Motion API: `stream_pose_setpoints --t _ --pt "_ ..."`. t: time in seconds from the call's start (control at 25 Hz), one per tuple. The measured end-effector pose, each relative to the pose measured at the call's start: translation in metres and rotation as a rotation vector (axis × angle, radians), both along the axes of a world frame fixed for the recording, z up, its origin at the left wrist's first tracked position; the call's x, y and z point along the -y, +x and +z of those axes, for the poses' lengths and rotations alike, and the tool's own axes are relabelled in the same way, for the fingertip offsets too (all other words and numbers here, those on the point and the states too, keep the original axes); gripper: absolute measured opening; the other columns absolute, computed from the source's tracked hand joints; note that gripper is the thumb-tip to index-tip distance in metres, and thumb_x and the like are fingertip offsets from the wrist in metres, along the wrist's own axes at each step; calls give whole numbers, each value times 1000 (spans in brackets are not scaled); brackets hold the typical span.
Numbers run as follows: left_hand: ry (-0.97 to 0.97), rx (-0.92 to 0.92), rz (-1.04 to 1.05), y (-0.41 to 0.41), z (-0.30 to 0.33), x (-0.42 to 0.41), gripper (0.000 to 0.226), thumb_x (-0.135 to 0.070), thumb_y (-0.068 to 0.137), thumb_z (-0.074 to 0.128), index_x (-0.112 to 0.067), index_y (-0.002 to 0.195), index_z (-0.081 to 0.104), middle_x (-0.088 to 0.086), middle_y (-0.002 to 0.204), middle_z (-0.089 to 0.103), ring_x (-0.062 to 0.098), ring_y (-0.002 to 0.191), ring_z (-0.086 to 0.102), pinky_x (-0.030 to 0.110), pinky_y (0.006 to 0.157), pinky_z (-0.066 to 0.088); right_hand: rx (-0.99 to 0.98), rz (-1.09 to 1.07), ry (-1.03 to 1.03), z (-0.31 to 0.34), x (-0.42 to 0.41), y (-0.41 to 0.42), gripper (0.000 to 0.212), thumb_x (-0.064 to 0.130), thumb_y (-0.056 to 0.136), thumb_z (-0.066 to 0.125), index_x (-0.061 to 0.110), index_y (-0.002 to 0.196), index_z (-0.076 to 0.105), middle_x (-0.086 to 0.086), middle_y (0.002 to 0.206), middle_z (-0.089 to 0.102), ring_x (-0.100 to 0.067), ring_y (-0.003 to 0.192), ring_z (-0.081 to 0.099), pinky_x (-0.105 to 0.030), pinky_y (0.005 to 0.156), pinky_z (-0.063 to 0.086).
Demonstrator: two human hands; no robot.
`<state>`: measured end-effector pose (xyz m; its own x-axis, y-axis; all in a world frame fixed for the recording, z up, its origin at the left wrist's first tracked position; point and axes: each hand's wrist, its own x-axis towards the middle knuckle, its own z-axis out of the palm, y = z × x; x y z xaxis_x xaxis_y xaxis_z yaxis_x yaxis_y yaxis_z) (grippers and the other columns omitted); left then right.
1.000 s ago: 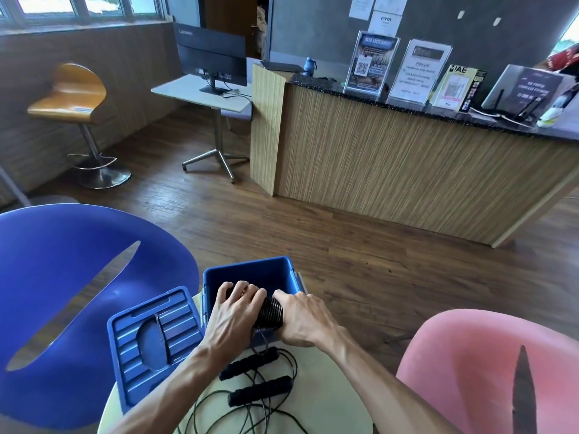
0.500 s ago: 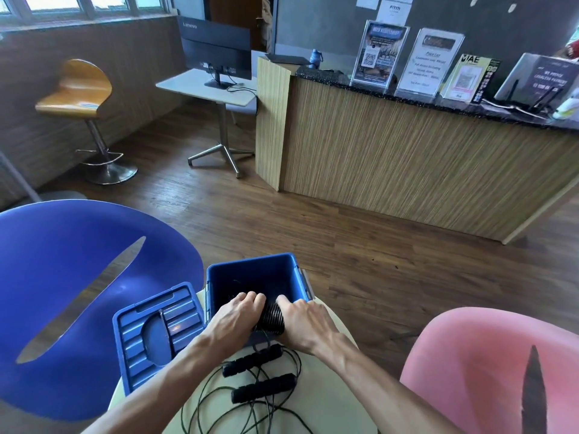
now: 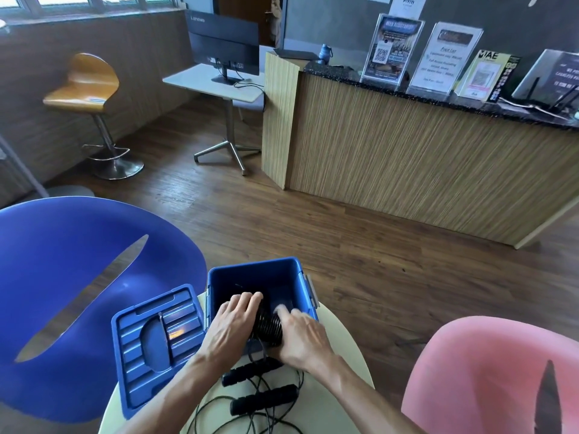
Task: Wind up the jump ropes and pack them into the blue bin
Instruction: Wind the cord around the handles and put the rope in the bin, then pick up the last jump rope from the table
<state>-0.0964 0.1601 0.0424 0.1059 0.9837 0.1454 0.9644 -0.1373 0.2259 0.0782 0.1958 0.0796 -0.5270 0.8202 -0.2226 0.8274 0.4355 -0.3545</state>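
A blue bin (image 3: pixel 254 268) stands open at the far side of a small round table (image 3: pixel 340 364). At the bin's near wall, both hands hold a wound black jump rope (image 3: pixel 268 325) between them, partly inside the bin. My left hand (image 3: pixel 233 324) curls over the coil's left end. My right hand (image 3: pixel 302 336) grips its right end, with blurred fingers. A second jump rope lies loose on the table below my hands, its two black handles (image 3: pixel 263 399) side by side amid tangled cord (image 3: pixel 225 416).
The bin's blue lid (image 3: pixel 156 343) lies flat to the left of the bin, overhanging the table edge. A blue chair (image 3: pixel 62 277) stands on the left and a pink chair (image 3: pixel 488 377) on the right. Beyond are wooden floor and a reception counter (image 3: pixel 423 158).
Both hands have carried the wound rope a little forward, over the bin's near wall and lower into it. The right fingers are now blurred. The loose rope has not moved.
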Motion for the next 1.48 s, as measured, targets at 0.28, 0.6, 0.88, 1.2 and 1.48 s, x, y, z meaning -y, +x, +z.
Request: stream_pose_setpoints --t 0.28,0.6,0.88,1.2,1.48 --pt "-35 72 304 -24 -31 -5 69 -19 69 76 -11 131 48 15 139 48 34 127 48 36 104 30 -164 -344 -273 -33 -13 -3 77 44 100 53 21 158 8 -13 139 40 -30 130 46 -32 103 36" --pt "39 46 381 -35 -76 -44 56 -44 96 27 -10 135 48 17 152 33 29 144 26 44 114 24 71 -402 104 -70 -40 -36 92 33 96 64 38 157 -4 -17 115 47 -31 94 56 -39 84 53" --pt "-40 -32 352 -37 -88 -51 63 -46 99 20 -7 144 40 20 156 23 28 147 15 46 116 18 286 -379 -135 -95 -62 -63 83 5 99 43 33 159 -7 -19 160 0 -36 124 40 -44 93 44" --pt "-65 -56 342 -37 -91 -52 64 -48 98 21 -8 142 45 20 153 30 28 146 21 46 117 16 329 -222 -388 -116 -77 -62 78 56 105 24 10 160 -8 -23 164 -12 -32 153 -16 -50 122 4" --pt "100 111 313 -36 -66 -42 44 -39 99 38 -13 129 56 10 142 48 28 136 39 42 112 28 -138 -272 49 -96 -57 -55 50 39 101 51 19 146 48 -17 155 39 -36 142 35 -47 111 35"
